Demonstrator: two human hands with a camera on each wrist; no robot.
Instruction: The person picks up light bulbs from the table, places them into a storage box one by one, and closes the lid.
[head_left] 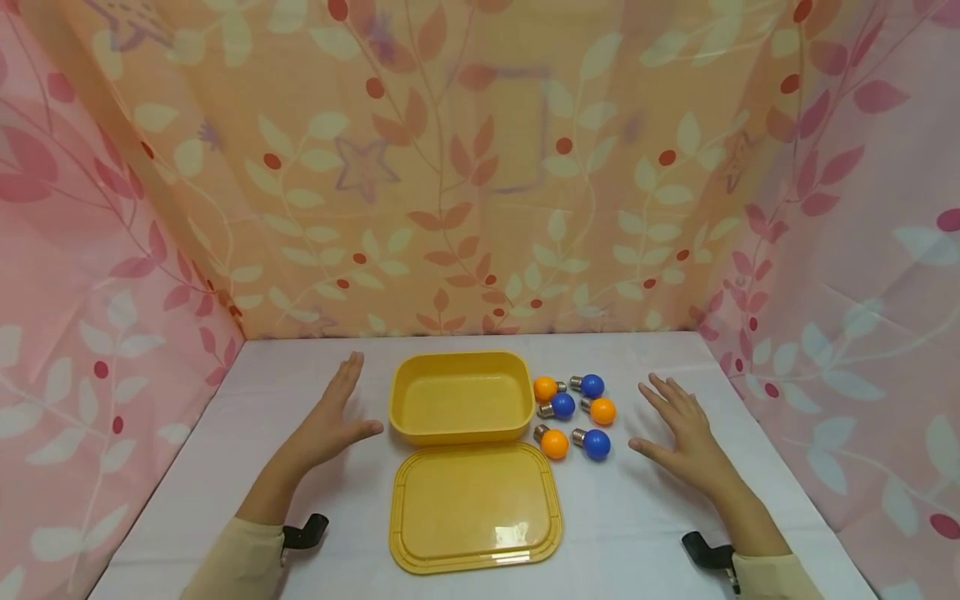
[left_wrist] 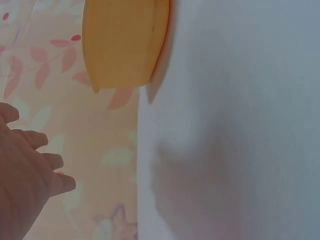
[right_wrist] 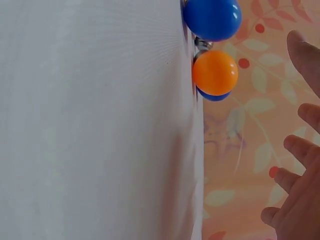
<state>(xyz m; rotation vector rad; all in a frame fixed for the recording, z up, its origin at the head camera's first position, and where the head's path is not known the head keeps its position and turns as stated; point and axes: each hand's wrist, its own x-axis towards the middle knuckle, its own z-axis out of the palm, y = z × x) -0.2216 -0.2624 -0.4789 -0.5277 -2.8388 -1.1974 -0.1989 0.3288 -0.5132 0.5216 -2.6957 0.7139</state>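
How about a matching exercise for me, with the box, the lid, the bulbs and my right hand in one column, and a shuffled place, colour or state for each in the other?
Column one:
1. Box
2. Lid
3. Bulbs
4. Right hand

Column two:
A. Three blue, three orange
B. Fingers apart, holding nothing
C. Lying flat, on the near side of the box
D. Open-topped, just beyond the lid

Right pairs: 1-D, 2-C, 3-A, 4-B.
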